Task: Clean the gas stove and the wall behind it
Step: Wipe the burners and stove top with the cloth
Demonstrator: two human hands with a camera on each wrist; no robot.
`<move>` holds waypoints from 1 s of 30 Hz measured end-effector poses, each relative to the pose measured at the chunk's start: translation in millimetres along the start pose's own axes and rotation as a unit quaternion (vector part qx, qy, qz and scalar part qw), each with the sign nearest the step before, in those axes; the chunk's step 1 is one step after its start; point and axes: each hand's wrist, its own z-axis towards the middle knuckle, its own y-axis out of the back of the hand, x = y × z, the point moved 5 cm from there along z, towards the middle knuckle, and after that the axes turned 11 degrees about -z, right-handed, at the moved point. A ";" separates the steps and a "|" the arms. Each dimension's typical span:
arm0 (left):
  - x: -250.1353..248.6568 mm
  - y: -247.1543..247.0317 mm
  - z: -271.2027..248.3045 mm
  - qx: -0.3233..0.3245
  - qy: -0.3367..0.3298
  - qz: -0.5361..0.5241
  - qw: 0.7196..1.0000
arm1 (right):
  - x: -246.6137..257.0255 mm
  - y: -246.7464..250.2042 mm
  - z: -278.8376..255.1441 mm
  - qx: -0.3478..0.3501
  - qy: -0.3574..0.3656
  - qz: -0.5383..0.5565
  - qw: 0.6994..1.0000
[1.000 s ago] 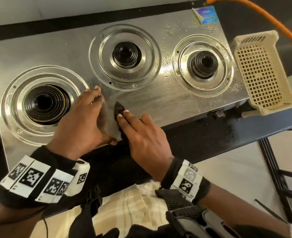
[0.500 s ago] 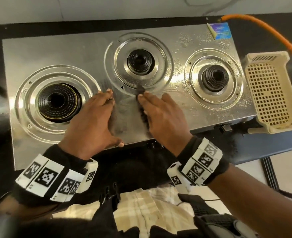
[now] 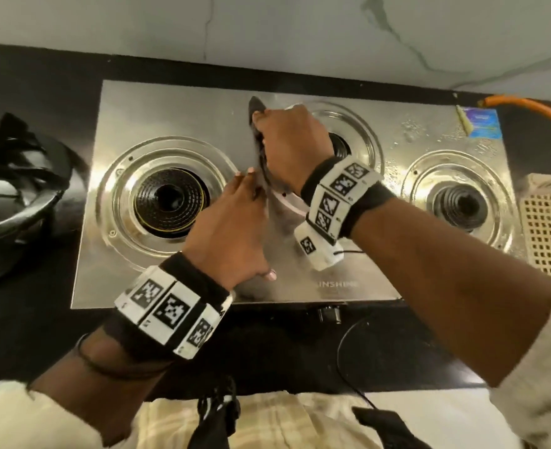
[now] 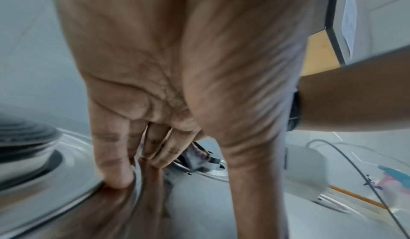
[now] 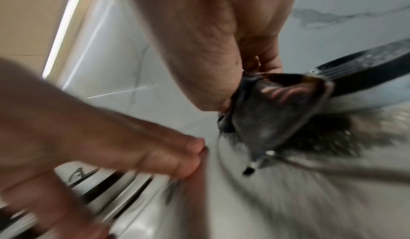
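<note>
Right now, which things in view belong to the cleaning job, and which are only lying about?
Belong to the job:
- gas stove
- dark cloth, under the right hand
- left hand, resting on the stove
- wall behind

Lying about:
- cream basket
- orange hose
- black pan supports

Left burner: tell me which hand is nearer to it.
Left. The left hand rests flat on the stove with its fingers at the left burner ring's edge. The right hand wipes with a dark cloth further back, by the middle burner.
</note>
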 end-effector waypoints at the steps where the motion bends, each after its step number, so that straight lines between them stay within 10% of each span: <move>1: -0.8 0.6 1.6 0.001 -0.002 0.007 1.000 | -5.4 -0.5 9.9 0.009 -0.014 -0.002 1.000; 8: 1.7 0.4 0.3 -0.013 -0.018 0.012 1.000 | -15.2 2.3 30.9 0.027 -0.012 -0.045 0.999; 16: 6.3 -3.4 0.9 -0.029 -0.005 -0.026 0.999 | 44.4 11.2 15.8 0.065 0.218 -0.009 0.974; 30: 1.3 19.4 16.2 -0.059 -0.017 -0.028 0.998 | -102.3 16.5 62.7 0.106 -0.002 -0.010 0.994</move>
